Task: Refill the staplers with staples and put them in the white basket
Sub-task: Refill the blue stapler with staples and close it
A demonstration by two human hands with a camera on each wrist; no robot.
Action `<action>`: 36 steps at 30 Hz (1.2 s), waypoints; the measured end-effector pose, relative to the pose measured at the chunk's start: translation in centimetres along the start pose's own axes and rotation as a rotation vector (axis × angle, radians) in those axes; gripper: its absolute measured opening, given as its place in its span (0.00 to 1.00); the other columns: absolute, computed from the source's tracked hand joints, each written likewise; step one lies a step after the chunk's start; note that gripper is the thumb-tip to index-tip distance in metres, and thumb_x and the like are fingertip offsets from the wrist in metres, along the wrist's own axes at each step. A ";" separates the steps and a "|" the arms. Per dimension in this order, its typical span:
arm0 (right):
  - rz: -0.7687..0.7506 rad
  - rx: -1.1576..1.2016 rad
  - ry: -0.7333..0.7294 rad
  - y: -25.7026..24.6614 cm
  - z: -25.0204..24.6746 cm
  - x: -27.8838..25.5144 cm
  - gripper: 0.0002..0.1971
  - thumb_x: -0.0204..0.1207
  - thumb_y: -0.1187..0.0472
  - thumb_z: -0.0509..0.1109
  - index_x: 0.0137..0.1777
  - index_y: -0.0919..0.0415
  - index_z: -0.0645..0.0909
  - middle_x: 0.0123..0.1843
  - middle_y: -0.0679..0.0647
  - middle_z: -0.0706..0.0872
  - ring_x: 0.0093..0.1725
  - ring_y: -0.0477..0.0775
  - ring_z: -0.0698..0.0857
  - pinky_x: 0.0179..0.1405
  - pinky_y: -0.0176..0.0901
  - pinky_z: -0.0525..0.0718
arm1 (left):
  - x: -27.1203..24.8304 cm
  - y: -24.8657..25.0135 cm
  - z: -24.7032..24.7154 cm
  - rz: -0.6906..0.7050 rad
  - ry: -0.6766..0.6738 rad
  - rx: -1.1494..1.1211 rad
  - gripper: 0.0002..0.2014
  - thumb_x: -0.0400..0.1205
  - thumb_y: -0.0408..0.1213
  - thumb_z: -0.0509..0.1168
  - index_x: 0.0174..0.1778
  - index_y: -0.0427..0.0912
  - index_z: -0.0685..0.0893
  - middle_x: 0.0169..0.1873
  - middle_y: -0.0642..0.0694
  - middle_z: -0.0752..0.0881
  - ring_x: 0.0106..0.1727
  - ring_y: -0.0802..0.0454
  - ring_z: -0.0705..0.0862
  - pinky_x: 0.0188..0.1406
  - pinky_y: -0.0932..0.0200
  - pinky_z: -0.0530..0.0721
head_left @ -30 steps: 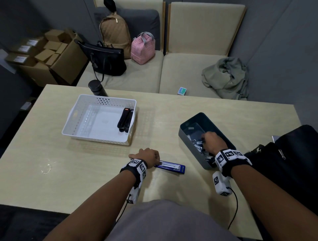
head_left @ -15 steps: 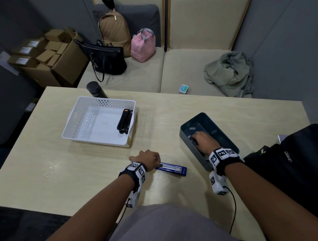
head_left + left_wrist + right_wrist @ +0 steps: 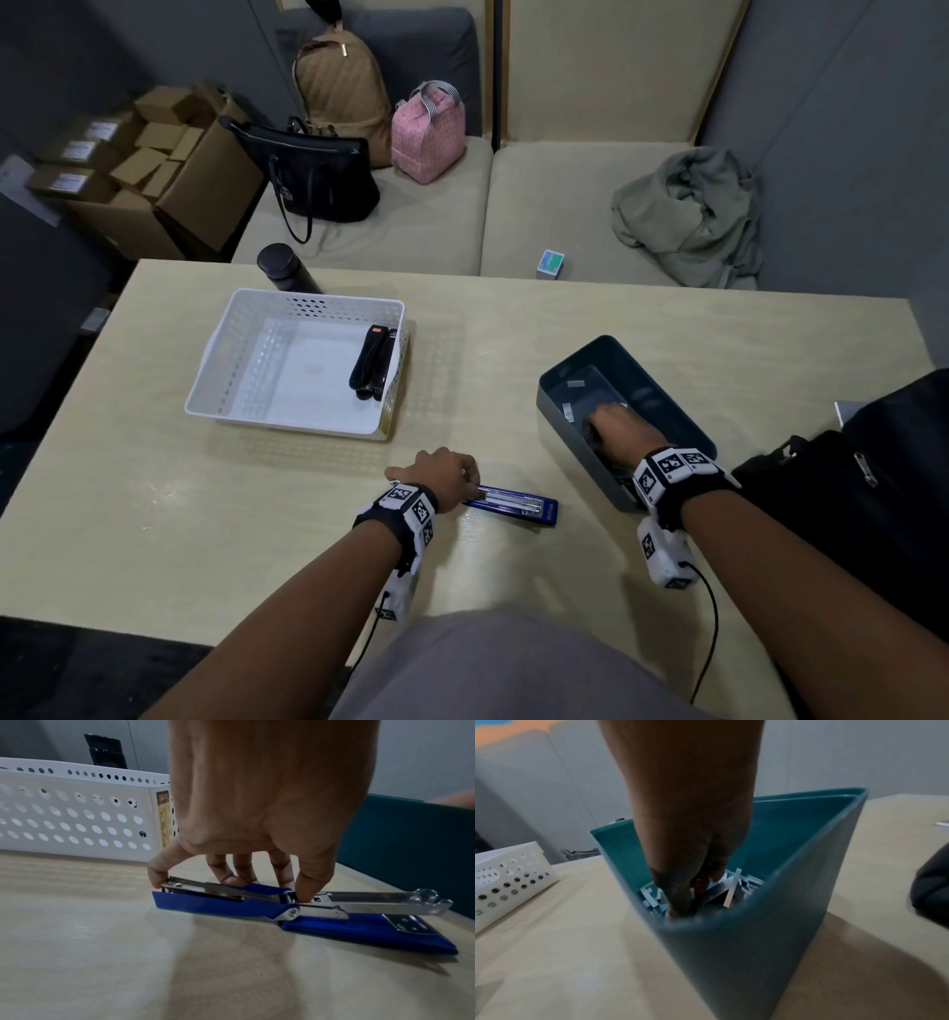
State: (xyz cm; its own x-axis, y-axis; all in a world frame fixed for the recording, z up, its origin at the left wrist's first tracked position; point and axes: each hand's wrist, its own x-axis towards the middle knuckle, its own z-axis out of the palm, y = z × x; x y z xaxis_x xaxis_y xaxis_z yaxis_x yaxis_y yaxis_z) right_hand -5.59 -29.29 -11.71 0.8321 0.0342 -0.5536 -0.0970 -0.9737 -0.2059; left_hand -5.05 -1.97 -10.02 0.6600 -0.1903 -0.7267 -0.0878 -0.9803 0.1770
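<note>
A blue stapler (image 3: 518,503) lies folded open flat on the table near me. My left hand (image 3: 447,473) grips its upturned top cover, thumb at the end and fingers behind; in the left wrist view the left hand (image 3: 231,886) holds the cover down while the stapler's (image 3: 334,923) metal magazine stands bare. My right hand (image 3: 616,426) reaches into the teal bin (image 3: 575,442). In the right wrist view the right hand (image 3: 687,898) pinches among loose staple strips (image 3: 731,888). The white basket (image 3: 226,349) holds two black staplers (image 3: 372,362).
A black bottle (image 3: 285,267) stands behind the basket. A black bag (image 3: 873,488) lies at the table's right edge by my right arm. Beyond the table a bench carries bags, a small box (image 3: 550,263) and a crumpled cloth (image 3: 688,216).
My right hand has moved from the bin's near end farther into its middle, over the staple strips. The left hand and the blue stapler have stayed put.
</note>
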 end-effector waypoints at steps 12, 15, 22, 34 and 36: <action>0.014 0.095 0.097 -1.6 -1.0 1.2 0.07 0.77 0.65 0.68 0.52 0.60 0.85 0.55 0.60 0.88 0.56 0.63 0.86 0.49 0.49 0.83 | 0.1 -0.2 0.4 0.021 0.003 0.004 0.06 0.78 0.49 0.66 0.49 0.60 0.84 0.50 0.54 0.77 0.57 0.47 0.74 0.61 0.34 0.69; 0.023 0.055 0.113 -1.9 -0.5 1.4 0.10 0.78 0.67 0.65 0.56 0.60 0.83 0.58 0.61 0.86 0.58 0.64 0.85 0.51 0.51 0.82 | 0.1 0.1 0.4 0.011 0.003 0.001 0.06 0.78 0.47 0.66 0.49 0.60 0.84 0.50 0.54 0.77 0.58 0.47 0.74 0.61 0.34 0.69; 0.087 0.176 0.133 -0.6 -0.3 1.2 0.04 0.75 0.65 0.65 0.42 0.63 0.81 0.50 0.62 0.86 0.49 0.66 0.86 0.43 0.49 0.83 | 0.3 0.0 0.3 0.003 -0.008 -0.014 0.06 0.77 0.46 0.65 0.46 0.64 0.83 0.51 0.55 0.80 0.57 0.48 0.74 0.60 0.36 0.71; 0.149 0.937 0.325 1.1 -2.0 -0.2 0.01 0.67 0.69 0.74 0.36 0.64 0.86 0.33 0.57 0.92 0.38 0.60 0.92 0.42 0.58 0.92 | 0.4 0.1 0.1 -0.013 -0.081 -0.085 0.08 0.68 0.50 0.64 0.37 0.73 0.82 0.42 0.61 0.83 0.51 0.48 0.81 0.60 0.39 0.81; 0.160 1.070 0.306 0.8 -2.5 -1.0 0.03 0.64 0.69 0.78 0.37 0.66 0.88 0.35 0.61 0.92 0.40 0.63 0.92 0.43 0.61 0.92 | 0.4 0.1 0.1 -0.013 -0.078 -0.076 0.08 0.69 0.51 0.64 0.40 0.71 0.83 0.43 0.60 0.83 0.52 0.48 0.80 0.61 0.39 0.80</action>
State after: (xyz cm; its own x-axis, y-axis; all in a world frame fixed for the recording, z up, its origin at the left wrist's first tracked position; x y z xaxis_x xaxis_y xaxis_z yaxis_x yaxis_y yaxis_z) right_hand -5.16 -30.66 -9.26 0.8529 -0.2739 -0.4444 -0.5109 -0.2630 -0.8184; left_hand -4.87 -2.10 -10.37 0.6007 -0.1843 -0.7779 -0.0208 -0.9764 0.2152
